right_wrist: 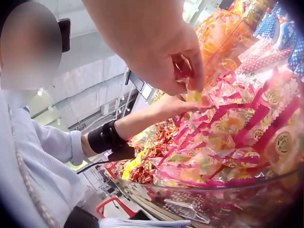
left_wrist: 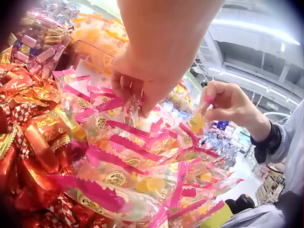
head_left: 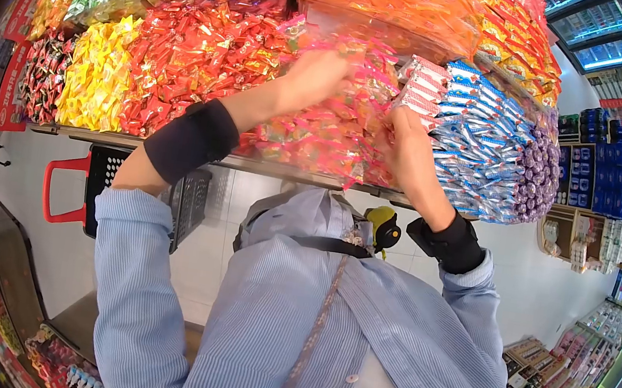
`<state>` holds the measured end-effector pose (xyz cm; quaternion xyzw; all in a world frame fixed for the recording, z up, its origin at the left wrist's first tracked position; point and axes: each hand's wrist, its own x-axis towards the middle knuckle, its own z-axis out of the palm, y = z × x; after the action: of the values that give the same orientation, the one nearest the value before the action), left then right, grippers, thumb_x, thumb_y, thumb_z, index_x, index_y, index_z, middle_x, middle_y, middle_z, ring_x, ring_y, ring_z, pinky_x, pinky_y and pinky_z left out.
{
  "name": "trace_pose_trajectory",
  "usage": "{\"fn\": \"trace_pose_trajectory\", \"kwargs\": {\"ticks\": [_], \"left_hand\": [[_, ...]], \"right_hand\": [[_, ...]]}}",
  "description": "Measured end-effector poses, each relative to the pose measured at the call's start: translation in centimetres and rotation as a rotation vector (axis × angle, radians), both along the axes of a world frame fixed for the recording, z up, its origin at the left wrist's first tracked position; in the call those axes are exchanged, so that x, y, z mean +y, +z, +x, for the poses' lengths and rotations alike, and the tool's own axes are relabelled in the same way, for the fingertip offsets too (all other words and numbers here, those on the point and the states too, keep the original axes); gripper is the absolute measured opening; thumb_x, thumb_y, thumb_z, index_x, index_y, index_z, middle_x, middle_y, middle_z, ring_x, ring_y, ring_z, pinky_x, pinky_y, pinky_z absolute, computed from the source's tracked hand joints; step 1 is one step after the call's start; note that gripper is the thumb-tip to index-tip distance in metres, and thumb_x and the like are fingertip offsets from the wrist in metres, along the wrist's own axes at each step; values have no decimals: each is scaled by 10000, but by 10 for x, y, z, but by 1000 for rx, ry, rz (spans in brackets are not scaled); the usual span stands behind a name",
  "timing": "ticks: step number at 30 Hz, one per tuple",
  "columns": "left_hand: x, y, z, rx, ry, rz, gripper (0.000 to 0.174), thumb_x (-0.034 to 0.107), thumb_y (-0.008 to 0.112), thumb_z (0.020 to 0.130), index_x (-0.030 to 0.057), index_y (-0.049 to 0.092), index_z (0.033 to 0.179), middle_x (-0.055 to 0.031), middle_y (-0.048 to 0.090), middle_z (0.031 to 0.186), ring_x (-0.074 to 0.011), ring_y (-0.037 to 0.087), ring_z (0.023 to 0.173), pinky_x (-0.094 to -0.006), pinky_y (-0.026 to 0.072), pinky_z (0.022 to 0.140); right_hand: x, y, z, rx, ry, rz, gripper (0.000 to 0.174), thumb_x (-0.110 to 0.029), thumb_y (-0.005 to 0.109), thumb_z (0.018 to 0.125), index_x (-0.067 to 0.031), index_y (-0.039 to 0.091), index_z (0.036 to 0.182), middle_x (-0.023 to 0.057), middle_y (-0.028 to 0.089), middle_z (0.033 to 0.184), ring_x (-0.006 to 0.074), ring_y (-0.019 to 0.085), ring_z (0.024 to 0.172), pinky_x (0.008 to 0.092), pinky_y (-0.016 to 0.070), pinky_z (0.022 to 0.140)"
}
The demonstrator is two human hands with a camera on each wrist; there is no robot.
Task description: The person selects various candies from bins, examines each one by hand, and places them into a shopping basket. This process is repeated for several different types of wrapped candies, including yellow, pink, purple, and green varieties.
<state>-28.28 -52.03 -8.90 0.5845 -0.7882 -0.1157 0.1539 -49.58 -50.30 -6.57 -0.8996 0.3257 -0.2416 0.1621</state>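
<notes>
Clear candy packets with pink zigzag ends (left_wrist: pixel 114 178) fill a section of the display, with yellow and orange sweets showing inside. My left hand (head_left: pixel 314 81) reaches down into this heap, and in the left wrist view its curled fingers pinch a packet (left_wrist: pixel 135 107) at the top of the pile. A little to the right, my right hand (head_left: pixel 411 148) pinches one of the same packets (left_wrist: pixel 197 122) by its pink end between thumb and fingers. That packet (right_wrist: pixel 195 97) hangs just over the heap in the right wrist view.
Red-wrapped candies (head_left: pixel 203 62) lie left of the pink-ended packets; pink-and-white packets (head_left: pixel 424 87) and blue ones (head_left: pixel 475 137) lie right. Orange packets (head_left: pixel 383 3) are heaped behind. A clear rim (right_wrist: pixel 237 187) borders the section. A basket with a red handle (head_left: pixel 64 189) stands below.
</notes>
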Motion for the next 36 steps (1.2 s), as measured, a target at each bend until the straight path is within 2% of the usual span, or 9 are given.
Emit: {"fn": "trace_pose_trajectory", "kwargs": {"ticks": [7, 10, 16, 19, 22, 25, 29, 31, 36], "left_hand": [[2, 1, 7, 84, 28, 32, 168, 193, 592, 745, 83, 620, 868, -156, 593, 740, -320, 574, 739, -400, 454, 627], [0, -2, 7, 138, 5, 15, 129, 167, 552, 747, 46, 593, 763, -155, 585, 685, -326, 574, 689, -415, 447, 611], [0, 0, 12, 155, 19, 144, 173, 122, 544, 738, 76, 623, 886, -144, 604, 769, -304, 583, 745, -378, 460, 645], [2, 2, 14, 148, -3, 150, 179, 119, 544, 737, 67, 626, 887, -141, 608, 783, -294, 588, 745, -365, 464, 650], [2, 0, 14, 154, 5, 160, 173, 122, 545, 738, 65, 629, 878, -138, 611, 783, -289, 591, 743, -361, 465, 648], [1, -2, 13, 164, 27, 153, 166, 131, 548, 742, 64, 630, 870, -134, 612, 775, -287, 592, 742, -362, 464, 649], [-1, -9, 14, 175, 13, 128, 171, 149, 554, 747, 60, 627, 874, -134, 612, 771, -287, 591, 741, -368, 459, 654], [1, -6, 15, 180, 15, 128, 174, 157, 555, 750, 57, 625, 875, -135, 611, 771, -289, 589, 740, -371, 457, 656], [5, -8, 16, 263, -7, 65, 143, 134, 526, 745, 38, 606, 815, -163, 592, 720, -326, 573, 719, -402, 447, 640]], "right_hand": [[-12, 6, 18, -31, -52, 151, 181, -86, 578, 734, 23, 439, 779, 182, 489, 754, 364, 479, 738, 416, 400, 643], [-24, 2, 33, -58, 55, 63, 170, -67, 569, 724, 40, 461, 801, 208, 492, 759, 376, 486, 759, 418, 398, 659], [-29, -32, 49, 25, 213, -9, 189, -16, 543, 664, 42, 469, 828, 245, 503, 819, 365, 505, 844, 412, 406, 710], [-33, -41, 56, 43, 277, -76, 202, -11, 538, 651, 38, 472, 835, 225, 532, 764, 352, 539, 796, 412, 431, 690], [-47, -51, 61, 178, 287, 151, 213, -31, 548, 647, 33, 478, 837, 194, 552, 669, 348, 561, 693, 411, 450, 631], [-48, -53, 60, 226, 332, -107, 173, -66, 562, 655, 25, 499, 787, 176, 554, 603, 339, 570, 626, 409, 456, 582], [-57, -55, 54, 238, 321, 75, 144, -106, 586, 687, 7, 554, 771, 165, 582, 669, 322, 579, 661, 391, 453, 591], [-55, -21, 45, 167, 327, 219, 126, -118, 586, 711, -15, 583, 783, 145, 594, 690, 315, 581, 665, 385, 452, 594], [-51, 14, 10, 139, 12, 176, 136, -128, 616, 728, -11, 582, 787, 139, 599, 777, 251, 576, 665, 335, 447, 588]]}}
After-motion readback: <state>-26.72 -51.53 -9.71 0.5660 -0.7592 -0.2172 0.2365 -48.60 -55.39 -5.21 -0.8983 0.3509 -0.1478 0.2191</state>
